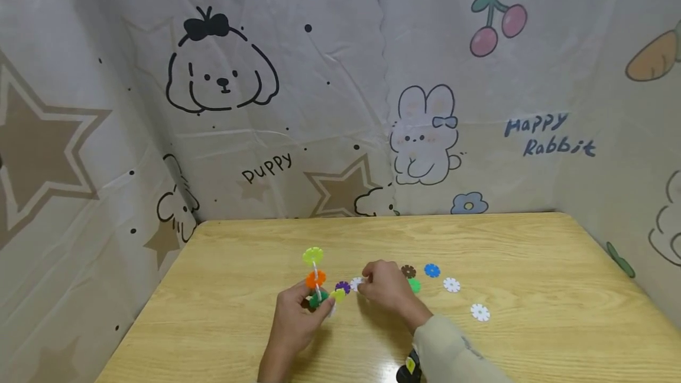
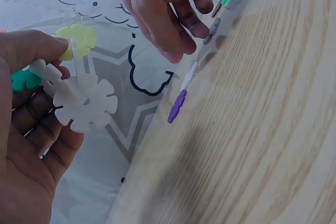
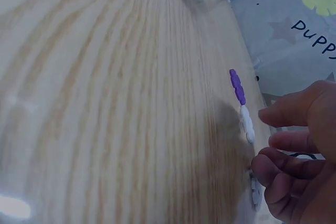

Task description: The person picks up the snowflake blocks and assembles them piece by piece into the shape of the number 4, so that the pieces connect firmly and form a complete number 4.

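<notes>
My left hand (image 1: 291, 319) grips a joined chain of flower-shaped interlocking discs between thumb and fingers. A yellow-green disc (image 1: 313, 255) tops it, with an orange disc (image 1: 315, 279) below and a dark green disc (image 1: 318, 299) by the fingers. The left wrist view shows a white disc (image 2: 86, 103) facing the camera and a yellow disc (image 2: 84, 41) at the thumb tip. Over the table, my right hand (image 1: 391, 285) has loosely bent fingers with nothing between them. Its fingertips are right by a loose white disc (image 3: 247, 124), which lies flat beside a purple disc (image 3: 237, 86).
To the right on the wooden table (image 1: 239, 247) lie a brown disc (image 1: 408, 271), a green disc (image 1: 414, 285), a blue disc (image 1: 432, 270) and two white ones. A black object (image 1: 408, 372) sits by the right sleeve. Printed cloth (image 1: 330, 105) surrounds the table.
</notes>
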Tool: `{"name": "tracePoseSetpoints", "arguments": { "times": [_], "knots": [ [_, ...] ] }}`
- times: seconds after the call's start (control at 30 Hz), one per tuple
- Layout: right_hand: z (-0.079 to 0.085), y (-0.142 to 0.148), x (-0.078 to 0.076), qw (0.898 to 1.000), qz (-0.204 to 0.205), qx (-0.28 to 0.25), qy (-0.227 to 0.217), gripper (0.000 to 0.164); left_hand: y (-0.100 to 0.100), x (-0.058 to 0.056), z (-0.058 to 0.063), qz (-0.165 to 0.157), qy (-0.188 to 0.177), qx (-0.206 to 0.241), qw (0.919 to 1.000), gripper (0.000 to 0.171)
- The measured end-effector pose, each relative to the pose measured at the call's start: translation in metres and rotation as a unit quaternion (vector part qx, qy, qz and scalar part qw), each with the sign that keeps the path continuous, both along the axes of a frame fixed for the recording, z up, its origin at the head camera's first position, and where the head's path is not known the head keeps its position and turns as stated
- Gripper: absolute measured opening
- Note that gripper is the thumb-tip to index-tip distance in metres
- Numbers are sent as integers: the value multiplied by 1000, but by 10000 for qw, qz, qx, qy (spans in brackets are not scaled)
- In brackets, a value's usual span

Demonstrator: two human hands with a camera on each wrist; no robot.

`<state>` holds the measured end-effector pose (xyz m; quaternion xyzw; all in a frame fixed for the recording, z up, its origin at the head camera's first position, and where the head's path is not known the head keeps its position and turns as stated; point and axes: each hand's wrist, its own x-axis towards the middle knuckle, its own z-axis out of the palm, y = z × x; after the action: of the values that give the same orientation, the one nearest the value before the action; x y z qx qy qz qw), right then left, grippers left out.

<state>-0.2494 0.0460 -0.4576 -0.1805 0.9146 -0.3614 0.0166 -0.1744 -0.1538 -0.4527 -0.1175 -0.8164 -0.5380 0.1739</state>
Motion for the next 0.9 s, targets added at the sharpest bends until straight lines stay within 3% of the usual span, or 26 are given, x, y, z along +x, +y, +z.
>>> {"name": "tracePoseSetpoints", "arguments": {
  "times": [0.2, 0.37, 0.53, 0.9],
  "knots": [
    [1, -6, -3, 9987, -209, 446, -94, 29, -2, 1, -2, -54, 52, 18, 10000, 15],
    [1, -10, -4, 9966, -221, 776, -147, 10, -2, 0, -4, -133, -25, 14, 9999, 14],
    [-1, -12, -5, 9941, -185, 1067, -50, 9, -2, 0, -5, -256, -122, 44, 9996, 9],
    [3, -18, -9, 9926, -282, 1125, -365, 15, -2, -1, -6, -270, -142, -158, 9994, 9]
  ]
}}
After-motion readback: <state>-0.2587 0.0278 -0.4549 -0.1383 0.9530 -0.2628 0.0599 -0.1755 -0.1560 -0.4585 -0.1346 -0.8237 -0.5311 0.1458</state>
